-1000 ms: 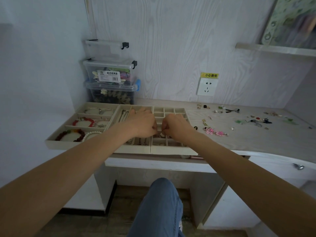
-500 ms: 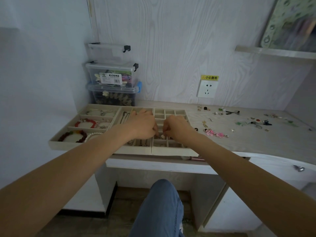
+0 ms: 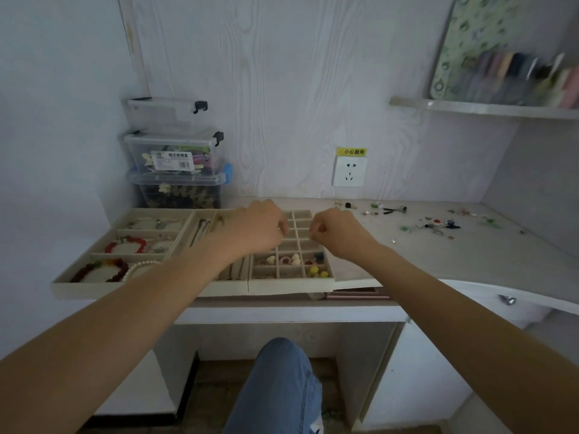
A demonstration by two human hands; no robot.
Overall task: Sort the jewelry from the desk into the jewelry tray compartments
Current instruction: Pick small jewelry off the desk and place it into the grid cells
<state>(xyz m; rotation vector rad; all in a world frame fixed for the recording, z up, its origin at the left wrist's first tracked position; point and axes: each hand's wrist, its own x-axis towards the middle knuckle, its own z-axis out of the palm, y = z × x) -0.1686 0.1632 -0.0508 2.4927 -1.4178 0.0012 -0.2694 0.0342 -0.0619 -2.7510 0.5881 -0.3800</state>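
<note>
**Two Hands Over the Grid Tray, Loose Jewelry to the Right**

Two hands hover above the small-cell section of the jewelry tray. The left hand has its fingers curled downward over the cells; whether they pinch an item cannot be told. The right hand is loosely fisted, and any item inside it is hidden.

Remaining loose jewelry lies scattered on the bench, to the right of both hands and toward the back wall. The right hand is the nearer one, so the next pick judged likely falls to it, with a reach rightward and away from the body.

Compared with the earlier frames, the hands have separated and lifted toward the rear rows, uncovering front cells that hold beads and rings.
</note>
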